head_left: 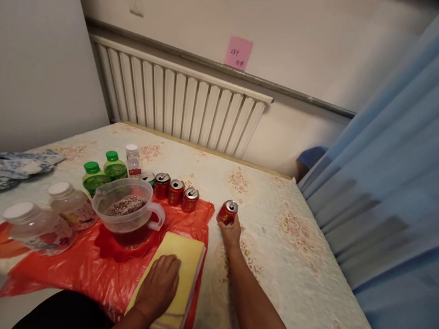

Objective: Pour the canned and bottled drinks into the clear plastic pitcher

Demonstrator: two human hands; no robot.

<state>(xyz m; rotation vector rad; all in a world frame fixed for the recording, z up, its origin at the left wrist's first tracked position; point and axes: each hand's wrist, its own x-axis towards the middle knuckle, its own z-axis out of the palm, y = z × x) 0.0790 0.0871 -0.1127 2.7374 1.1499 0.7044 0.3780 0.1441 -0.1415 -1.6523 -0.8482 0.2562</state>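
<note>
Head cam: the right hand (232, 233) has its fingers curled around a tilted red can (227, 212) on the table (294, 232), just right of the red plastic sheet (91, 268). The left hand (158, 284) lies flat, fingers together, pressing the yellow cloth (186, 259) by the clear pitcher (125, 210).

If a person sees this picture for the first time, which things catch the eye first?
The bright red plastic sheet at the table's near edge stands out, with a clear plastic jug of dark liquid on it. The left hand lies flat on a folded yellow cloth. The right hand grips a red drink can, standing apart from three similar cans.
</note>
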